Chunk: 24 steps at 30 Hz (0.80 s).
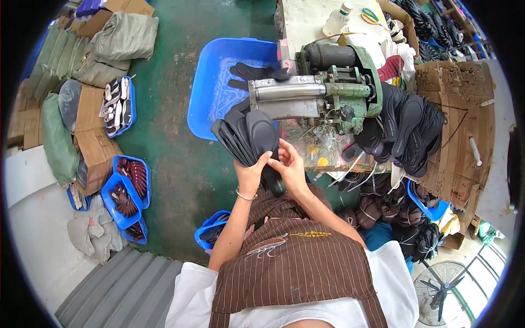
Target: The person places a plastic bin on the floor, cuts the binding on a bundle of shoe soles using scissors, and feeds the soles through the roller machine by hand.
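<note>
The worktop [301,19] extends ahead of the person and to the right, carrying a green machine [350,87] whose metal roller [287,92] lies crosswise. A blue tub [196,104] stands on its left. From where I stand, the fan of black insoles [231,136] is between both hands, just short of the roller, rounded ends pointing away and splayed leftward. The front insole [263,134] has its long axis running away from the body, roughly square to the roller. The right hand [291,169], nearer the machine, pinches this insole's right edge; the left hand [249,177] clasps the fan's lower left, the thumbs almost meeting.
</note>
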{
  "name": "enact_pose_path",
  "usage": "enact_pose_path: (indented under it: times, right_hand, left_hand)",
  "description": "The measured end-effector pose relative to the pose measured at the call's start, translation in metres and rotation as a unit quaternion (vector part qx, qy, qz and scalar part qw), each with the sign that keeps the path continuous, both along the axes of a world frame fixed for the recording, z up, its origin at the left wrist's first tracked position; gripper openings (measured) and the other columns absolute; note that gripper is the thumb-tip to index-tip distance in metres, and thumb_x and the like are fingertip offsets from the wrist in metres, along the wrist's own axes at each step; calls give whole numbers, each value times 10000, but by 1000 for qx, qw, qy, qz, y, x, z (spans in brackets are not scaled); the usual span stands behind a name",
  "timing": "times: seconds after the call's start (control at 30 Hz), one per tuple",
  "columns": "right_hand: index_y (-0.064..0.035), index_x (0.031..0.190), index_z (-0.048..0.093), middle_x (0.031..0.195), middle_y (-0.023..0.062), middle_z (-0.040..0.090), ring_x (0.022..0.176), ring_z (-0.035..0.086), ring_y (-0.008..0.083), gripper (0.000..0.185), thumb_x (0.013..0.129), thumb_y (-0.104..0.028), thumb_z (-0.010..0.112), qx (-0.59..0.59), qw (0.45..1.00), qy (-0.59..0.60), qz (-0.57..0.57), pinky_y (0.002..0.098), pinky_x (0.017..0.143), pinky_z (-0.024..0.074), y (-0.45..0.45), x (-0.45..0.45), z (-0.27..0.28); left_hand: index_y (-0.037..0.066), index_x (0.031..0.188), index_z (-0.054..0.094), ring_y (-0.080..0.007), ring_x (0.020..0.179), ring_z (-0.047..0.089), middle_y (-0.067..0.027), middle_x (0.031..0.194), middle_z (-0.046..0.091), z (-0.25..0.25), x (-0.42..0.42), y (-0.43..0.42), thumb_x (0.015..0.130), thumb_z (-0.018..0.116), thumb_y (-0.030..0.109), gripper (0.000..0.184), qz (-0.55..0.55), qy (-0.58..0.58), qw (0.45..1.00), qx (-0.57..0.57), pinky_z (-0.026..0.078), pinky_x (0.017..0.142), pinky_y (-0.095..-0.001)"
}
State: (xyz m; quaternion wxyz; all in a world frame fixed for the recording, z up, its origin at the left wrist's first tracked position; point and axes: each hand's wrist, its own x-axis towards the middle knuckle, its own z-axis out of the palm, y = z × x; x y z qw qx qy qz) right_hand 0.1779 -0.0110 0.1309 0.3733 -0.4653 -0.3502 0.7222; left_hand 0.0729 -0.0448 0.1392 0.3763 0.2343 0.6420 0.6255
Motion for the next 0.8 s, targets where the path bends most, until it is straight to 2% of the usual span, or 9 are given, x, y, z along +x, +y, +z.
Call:
enact_pose_path:
  times: [0.1, 0.23, 0.33, 0.4, 0.43, 0.47, 0.63, 0.7, 0.8]
  right_hand:
    - [21, 1019, 595, 913, 32, 628, 793, 565, 87, 247, 782, -17, 651, -75, 997, -23, 13, 234, 731, 464, 3, 9, -6]
    - [-16, 915, 597, 810, -1, 602, 709, 516, 65, 107, 848, -99, 600, -32, 992, -77, -90, 229, 652, 422, 45, 10, -40]
    - [1, 877, 593, 762, -8, 585, 644, 483, 59, 188, 877, -186, 584, 35, 980, -195, -11, 220, 587, 410, 76, 3, -59]
    - [23, 818, 581, 662, -31, 559, 576, 453, 41, 297, 872, -269, 587, -70, 996, -58, 22, 217, 496, 376, 54, -17, -17]
    - [22, 889, 607, 719, -7, 602, 618, 520, 54, 274, 851, -249, 620, -26, 991, -66, 115, 216, 531, 420, 43, -15, -27]
    - [13, 964, 614, 806, 22, 635, 713, 576, 76, 232, 841, -182, 632, 41, 994, -84, 62, 223, 614, 469, 26, -22, -19]
    - [-26, 1021, 577, 945, 37, 633, 832, 593, 102, 184, 856, -104, 601, -151, 986, 60, 22, 249, 744, 486, 18, 7, -11]
    - [-26, 1004, 571, 915, 17, 629, 805, 575, 86, 190, 833, -89, 626, -162, 984, 65, 20, 233, 760, 465, 18, 4, -3]
    - [-35, 934, 564, 809, -31, 564, 770, 517, 49, 170, 808, -96, 661, -85, 994, 0, 62, 184, 721, 414, 17, 0, 4]
  left_hand:
    - [-13, 1024, 596, -135, 862, 590, -64, 987, 628, -5, -5, -2, 807, 664, 65, 240, 40, -158, 986, 15, 487, 755, -277]
    - [-10, 1149, 502, -184, 909, 587, -103, 1042, 596, -6, -18, -7, 897, 560, 212, 341, -12, -272, 962, 27, 500, 776, -315]
    - [-6, 1140, 516, -190, 865, 600, -114, 1028, 609, 0, -13, -10, 896, 561, 209, 328, -54, -224, 973, -13, 501, 766, -313]
    - [-24, 1077, 558, -165, 802, 611, -91, 970, 637, -5, -7, -5, 839, 647, 151, 309, -35, -233, 972, -5, 497, 731, -284]
    - [-29, 1054, 573, -149, 807, 604, -82, 967, 638, -12, -4, -4, 814, 679, 152, 318, -14, -133, 991, 0, 489, 737, -273]
    - [-33, 1030, 588, -134, 812, 597, -72, 964, 640, -16, -3, -5, 789, 710, 154, 329, 8, -31, 999, 4, 481, 743, -263]
    - [-39, 995, 604, -126, 810, 583, -57, 949, 640, -10, -7, -3, 783, 719, 159, 312, 29, 7, 999, -22, 470, 743, -265]
    - [-37, 998, 602, -131, 810, 581, -58, 947, 640, -5, -8, -2, 802, 697, 151, 287, 22, -78, 997, -15, 468, 746, -272]
    - [-34, 999, 604, -134, 819, 580, -54, 946, 639, -8, -4, -2, 817, 681, 157, 275, -11, -50, 999, -2, 466, 751, -267]
